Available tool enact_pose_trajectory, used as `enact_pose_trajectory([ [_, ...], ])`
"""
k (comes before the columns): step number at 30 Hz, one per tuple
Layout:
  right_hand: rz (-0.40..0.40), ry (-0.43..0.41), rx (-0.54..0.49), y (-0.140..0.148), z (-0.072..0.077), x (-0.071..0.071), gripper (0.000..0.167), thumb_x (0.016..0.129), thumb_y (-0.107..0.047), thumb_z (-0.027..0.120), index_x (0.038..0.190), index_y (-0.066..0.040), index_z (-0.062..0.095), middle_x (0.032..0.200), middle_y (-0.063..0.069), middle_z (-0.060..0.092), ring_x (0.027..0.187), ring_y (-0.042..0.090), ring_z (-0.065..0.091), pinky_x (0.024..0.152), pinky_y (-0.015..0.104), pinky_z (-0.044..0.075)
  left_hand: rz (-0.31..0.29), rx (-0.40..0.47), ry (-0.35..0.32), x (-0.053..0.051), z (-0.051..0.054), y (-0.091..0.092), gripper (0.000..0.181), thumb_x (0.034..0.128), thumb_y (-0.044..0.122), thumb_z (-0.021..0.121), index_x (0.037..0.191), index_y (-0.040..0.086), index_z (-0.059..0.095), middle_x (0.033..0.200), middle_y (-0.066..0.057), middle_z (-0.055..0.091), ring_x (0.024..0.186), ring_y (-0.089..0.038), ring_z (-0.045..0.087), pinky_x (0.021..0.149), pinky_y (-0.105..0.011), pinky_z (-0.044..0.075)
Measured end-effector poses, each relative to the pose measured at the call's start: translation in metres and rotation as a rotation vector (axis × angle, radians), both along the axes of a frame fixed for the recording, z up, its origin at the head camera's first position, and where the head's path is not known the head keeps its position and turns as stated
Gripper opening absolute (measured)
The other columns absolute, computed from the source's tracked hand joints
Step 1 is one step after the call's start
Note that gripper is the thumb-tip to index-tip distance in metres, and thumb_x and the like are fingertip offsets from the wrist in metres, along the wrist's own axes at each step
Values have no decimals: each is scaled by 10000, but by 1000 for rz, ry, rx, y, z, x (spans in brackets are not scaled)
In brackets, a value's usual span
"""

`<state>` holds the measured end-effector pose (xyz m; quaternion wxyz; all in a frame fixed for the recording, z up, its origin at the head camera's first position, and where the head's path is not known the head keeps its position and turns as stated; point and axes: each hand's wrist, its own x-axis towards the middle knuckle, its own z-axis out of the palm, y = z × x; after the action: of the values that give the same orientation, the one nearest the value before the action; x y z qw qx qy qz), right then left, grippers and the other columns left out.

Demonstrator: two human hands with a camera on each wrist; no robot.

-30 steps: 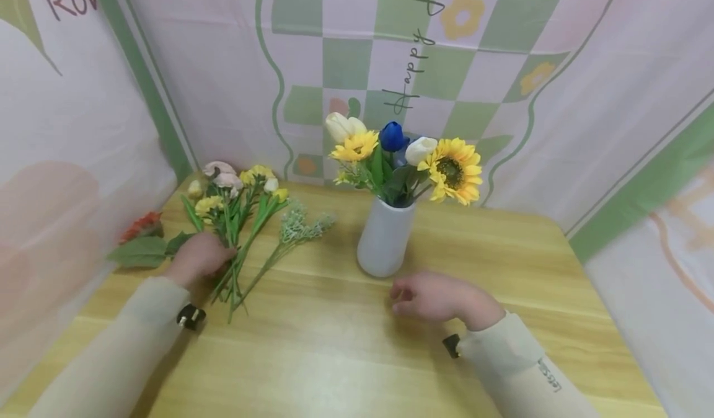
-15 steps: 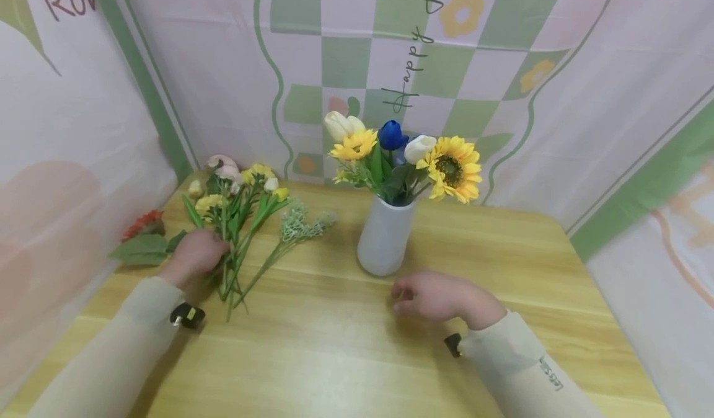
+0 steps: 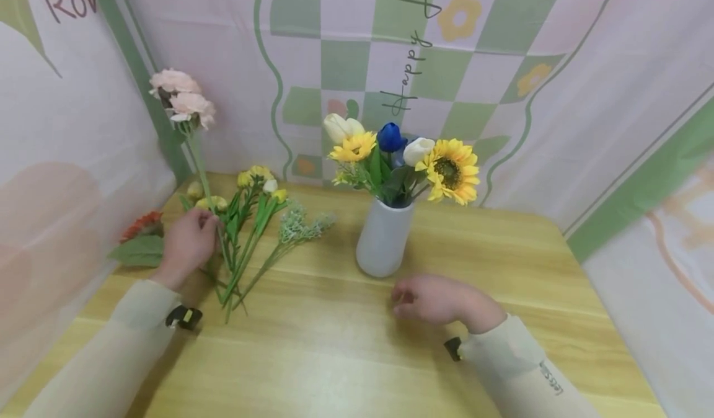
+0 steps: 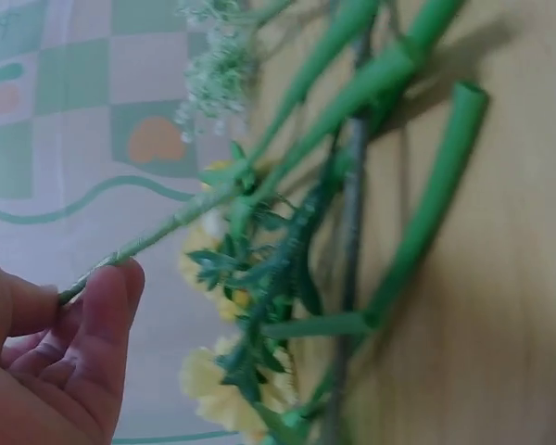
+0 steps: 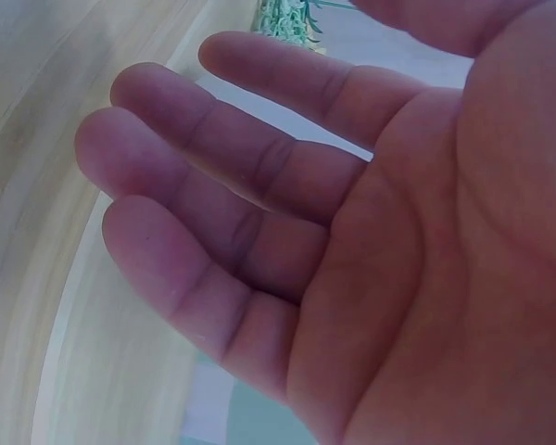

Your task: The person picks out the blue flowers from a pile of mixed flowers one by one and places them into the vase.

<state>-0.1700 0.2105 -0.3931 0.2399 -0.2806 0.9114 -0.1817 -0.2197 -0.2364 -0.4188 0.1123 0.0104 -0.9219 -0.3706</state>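
Observation:
Between thumb and fingers, my left hand (image 3: 188,244) pinches the green stem of a pink carnation-like flower (image 3: 191,106). Its two pale blooms stand upright above the other flowers. In the left wrist view the pinched stem (image 4: 157,232) runs out from the fingertips. Below and beside that hand lie yellow flowers (image 3: 258,175), a small white and yellow tulip bunch (image 3: 270,186) and loose green stems. My right hand (image 3: 437,300) rests near the table in front of the white vase (image 3: 383,238), its fingers loosely bent and holding nothing, as the right wrist view shows.
The vase holds sunflowers (image 3: 449,171), a blue tulip (image 3: 392,137) and white tulips (image 3: 343,128). A pale green filler sprig (image 3: 295,229) lies left of the vase. An orange-red flower (image 3: 142,226) with a large leaf lies at the table's left edge. Printed cloth hangs behind the table.
My left hand has drawn the pink flower up from the pile, so that its blooms rise and stand upright. The right hand and the vase have stayed put.

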Motion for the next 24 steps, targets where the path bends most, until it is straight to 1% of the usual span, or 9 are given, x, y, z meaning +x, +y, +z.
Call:
enact_pose_trajectory([
  [2, 5, 7, 1, -1, 1, 0, 241, 942, -266, 678, 1112, -96, 683, 996, -41, 662, 949, 224, 633, 882, 483, 500, -3, 12, 35, 2, 4, 3, 292, 1070, 218, 449, 1101, -25, 607, 863, -136, 680, 648, -231, 607, 522, -356, 481],
  [4, 12, 11, -2, -2, 1, 0, 240, 944, -264, 675, 1112, -93, 682, 991, -40, 665, 943, 221, 635, 875, 476, 502, -14, 35, 57, 5, 8, 7, 296, 1071, 230, 458, 1121, -20, 608, 945, -153, 692, 675, -232, 623, 525, -340, 501],
  [6, 16, 12, -9, -3, 2, 0, 238, 948, -268, 670, 1111, -95, 679, 991, -40, 668, 944, 218, 637, 871, 470, 504, -45, 82, 83, 9, 12, 13, 297, 1070, 223, 469, 1137, -33, 602, 1008, -162, 698, 714, -243, 646, 542, -312, 525],
  [8, 19, 14, -22, -4, 3, 1, 250, 950, -274, 667, 1118, -88, 677, 997, -37, 671, 948, 217, 639, 869, 466, 506, -86, 127, 104, 15, 16, 21, 267, 1068, 207, 477, 1116, -24, 603, 1004, -151, 702, 738, -259, 655, 548, -289, 533],
  [11, 32, 27, -53, -7, 6, 2, 255, 952, -267, 664, 1120, -76, 673, 979, -49, 663, 924, 193, 634, 843, 453, 514, -163, 201, 135, 24, 20, 35, 208, 1062, 171, 494, 1077, -5, 605, 982, -121, 706, 771, -257, 660, 590, -267, 544],
  [13, 43, 53, -78, -10, 8, 3, 234, 953, -244, 659, 1113, -73, 672, 955, -69, 652, 892, 160, 624, 819, 428, 519, -223, 242, 142, 31, 23, 44, 165, 1056, 154, 504, 1046, 24, 604, 959, -86, 702, 784, -240, 650, 627, -286, 552],
  [17, 47, 119, -137, -19, 14, 7, 110, 965, -205, 640, 1040, -130, 665, 843, -122, 610, 769, 85, 588, 713, 344, 521, -364, 296, 141, 47, 24, 64, 110, 1041, 113, 520, 998, 82, 617, 931, -11, 692, 823, -189, 651, 717, -320, 569],
  [20, 40, 181, -199, -26, 21, 13, 44, 973, -198, 632, 996, -170, 658, 782, -147, 587, 702, 58, 567, 645, 297, 512, -464, 307, 154, 59, 22, 78, 121, 1028, 65, 528, 984, 121, 627, 919, 45, 691, 843, -148, 660, 745, -313, 574],
  [24, 27, 277, -291, -38, 37, 21, 37, 970, -194, 643, 984, -173, 669, 798, -156, 594, 702, 53, 566, 627, 276, 515, -591, 331, 174, 71, 16, 93, 175, 1008, -8, 529, 984, 133, 630, 916, 65, 683, 857, -127, 669, 766, -306, 576],
])
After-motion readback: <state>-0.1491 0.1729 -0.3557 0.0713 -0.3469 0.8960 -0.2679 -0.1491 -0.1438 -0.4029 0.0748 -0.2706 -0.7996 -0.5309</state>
